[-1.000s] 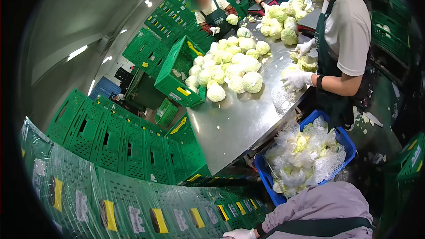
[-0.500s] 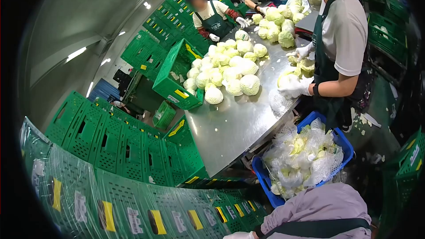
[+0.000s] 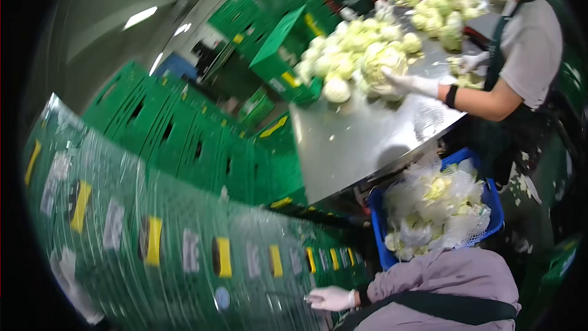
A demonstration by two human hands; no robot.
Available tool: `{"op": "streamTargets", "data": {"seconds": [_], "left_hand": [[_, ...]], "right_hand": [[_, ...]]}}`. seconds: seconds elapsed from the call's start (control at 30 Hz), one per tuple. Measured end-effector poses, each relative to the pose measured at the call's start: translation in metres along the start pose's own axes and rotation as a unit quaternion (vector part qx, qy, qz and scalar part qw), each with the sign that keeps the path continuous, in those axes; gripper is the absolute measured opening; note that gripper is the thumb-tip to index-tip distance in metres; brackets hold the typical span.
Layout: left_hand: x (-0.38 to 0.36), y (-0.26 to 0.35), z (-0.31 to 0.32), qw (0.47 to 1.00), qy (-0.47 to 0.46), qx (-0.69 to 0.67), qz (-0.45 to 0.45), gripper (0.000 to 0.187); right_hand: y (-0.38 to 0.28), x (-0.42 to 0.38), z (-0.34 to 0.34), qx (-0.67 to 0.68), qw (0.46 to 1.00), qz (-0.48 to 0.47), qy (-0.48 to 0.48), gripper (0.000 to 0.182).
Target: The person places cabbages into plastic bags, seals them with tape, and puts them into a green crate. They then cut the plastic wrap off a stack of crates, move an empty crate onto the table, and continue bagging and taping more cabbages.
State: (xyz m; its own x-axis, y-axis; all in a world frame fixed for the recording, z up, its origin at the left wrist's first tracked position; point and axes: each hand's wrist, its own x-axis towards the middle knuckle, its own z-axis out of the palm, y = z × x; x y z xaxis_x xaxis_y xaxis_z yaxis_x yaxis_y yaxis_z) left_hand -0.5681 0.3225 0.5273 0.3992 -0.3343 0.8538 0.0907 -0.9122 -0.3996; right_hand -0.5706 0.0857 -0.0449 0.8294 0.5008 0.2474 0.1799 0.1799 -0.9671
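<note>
Since a second ago the view has swung left, and a gloved hand [image 3: 331, 298], which one I cannot tell, now rests loosely curled against the wrapped crates [image 3: 184, 239] beside the bench [image 3: 355, 141].

One steel bench [image 3: 361, 141], one blue crate [image 3: 493, 205] of netted trimmings, one tilted green crate [image 3: 278, 55], one wrapped stack of green crates [image 3: 153, 233], roughly twenty cabbages [image 3: 355, 55] heaped, three co-workers, one gloved hand [image 3: 331, 298] of the wearer
</note>
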Motion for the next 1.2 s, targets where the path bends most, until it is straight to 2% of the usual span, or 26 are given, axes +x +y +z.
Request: {"op": "streamTargets", "data": {"seconds": [0.03, 0.07, 0.1, 0.13, 0.17, 0.2, 0.23, 0.3, 0.37, 0.4, 0.5, 0.57, 0.6, 0.63, 0.7, 0.77, 0.83, 0.9, 0.93, 0.97, 1.03, 1.07, 1.13, 1.17, 1.2], "left_hand": [[-0.015, 0.032, 0.016, 0.996, -0.046, -0.076, -0.019, 0.028], [-0.029, 0.078, 0.027, 0.995, -0.052, 0.057, 0.068, 0.027], [-0.038, 0.116, 0.038, 0.990, -0.098, -0.096, 0.037, 0.024], [-0.044, 0.158, 0.044, 0.986, -0.102, -0.125, 0.038, 0.022], [-0.053, 0.183, 0.061, 0.972, -0.108, -0.206, 0.037, 0.023], [-0.062, 0.208, 0.080, 0.943, -0.108, -0.316, 0.011, 0.023], [-0.065, 0.234, 0.090, 0.945, -0.129, -0.294, 0.060, 0.022], [-0.074, 0.275, 0.137, 0.900, -0.143, -0.408, 0.059, 0.021], [-0.079, 0.309, 0.190, 0.876, -0.165, -0.448, 0.070, 0.020], [-0.083, 0.323, 0.222, 0.862, -0.182, -0.472, 0.032, 0.019], [-0.100, 0.359, 0.333, 0.837, -0.202, -0.502, -0.089, 0.021], [-0.128, 0.379, 0.425, 0.767, -0.234, -0.566, -0.190, 0.022], [-0.142, 0.389, 0.462, 0.727, -0.286, -0.572, -0.248, 0.021], [-0.157, 0.399, 0.499, 0.682, -0.336, -0.575, -0.303, 0.021], [-0.192, 0.421, 0.579, 0.728, -0.403, -0.490, -0.260, 0.027], [-0.239, 0.455, 0.697, 0.680, -0.523, -0.451, -0.246, 0.039], [-0.256, 0.491, 0.757, 0.600, -0.584, -0.436, -0.329, 0.041], [-0.259, 0.515, 0.794, 0.647, -0.600, -0.383, -0.273, 0.052], [-0.264, 0.523, 0.812, 0.644, -0.594, -0.399, -0.271, 0.058], [-0.278, 0.537, 0.844, 0.621, -0.620, -0.405, -0.257, 0.061], [-0.286, 0.559, 0.855, 0.549, -0.595, -0.484, -0.330, 0.064], [-0.289, 0.562, 0.857, 0.538, -0.605, -0.485, -0.331, 0.064], [-0.287, 0.565, 0.861, 0.560, -0.578, -0.504, -0.314, 0.067], [-0.289, 0.564, 0.864, 0.528, -0.575, -0.541, -0.313, 0.071], [-0.289, 0.563, 0.865, 0.524, -0.574, -0.549, -0.306, 0.071]], "right_hand": [[-0.004, -0.001, -0.008, -0.013, 1.000, 0.019, -0.005, 0.027], [0.012, 0.000, -0.004, 0.024, 0.999, 0.022, 0.014, 0.027], [0.011, -0.002, -0.014, 0.012, 0.998, 0.059, 0.008, 0.025], [0.000, -0.004, -0.027, -0.025, 0.997, 0.074, 0.006, 0.023], [-0.004, -0.004, -0.037, 0.090, 0.981, 0.172, -0.012, 0.025], [0.008, -0.006, -0.038, 0.130, 0.978, 0.156, 0.052, 0.019], [0.009, -0.007, -0.049, 0.167, 0.969, 0.163, 0.074, 0.022], [-0.008, -0.008, -0.080, 0.177, 0.958, 0.190, 0.121, 0.020], [0.018, -0.009, -0.100, 0.234, 0.943, 0.147, 0.189, 0.018], [0.004, -0.009, -0.118, 0.176, 0.946, 0.167, 0.216, 0.018], [0.001, -0.014, -0.158, 0.174, 0.920, 0.157, 0.314, 0.021], [0.000, -0.019, -0.184, 0.138, 0.903, 0.173, 0.369, 0.022], [0.011, -0.020, -0.195, 0.098, 0.896, 0.152, 0.404, 0.021], [0.002, -0.019, -0.208, 0.070, 0.889, 0.175, 0.418, 0.021], [0.012, -0.012, -0.228, 0.054, 0.860, 0.150, 0.485, 0.018], [0.028, -0.006, -0.251, 0.119, 0.820, 0.198, 0.523, 0.013], [0.037, 0.008, -0.272, 0.081, 0.793, 0.238, 0.555, 0.009], [0.059, 0.032, -0.291, 0.110, 0.767, 0.216, 0.594, 0.009], [0.067, 0.045, -0.302, 0.099, 0.755, 0.232, 0.606, 0.009], [0.069, 0.064, -0.310, 0.089, 0.741, 0.248, 0.618, 0.009], [0.084, 0.092, -0.332, 0.048, 0.748, 0.248, 0.614, 0.010], [0.094, 0.104, -0.344, 0.020, 0.751, 0.260, 0.607, 0.011], [0.085, 0.135, -0.357, -0.005, 0.736, 0.295, 0.609, 0.013], [0.086, 0.141, -0.360, -0.013, 0.734, 0.294, 0.612, 0.013], [0.092, 0.146, -0.363, -0.016, 0.738, 0.277, 0.615, 0.011]]}}
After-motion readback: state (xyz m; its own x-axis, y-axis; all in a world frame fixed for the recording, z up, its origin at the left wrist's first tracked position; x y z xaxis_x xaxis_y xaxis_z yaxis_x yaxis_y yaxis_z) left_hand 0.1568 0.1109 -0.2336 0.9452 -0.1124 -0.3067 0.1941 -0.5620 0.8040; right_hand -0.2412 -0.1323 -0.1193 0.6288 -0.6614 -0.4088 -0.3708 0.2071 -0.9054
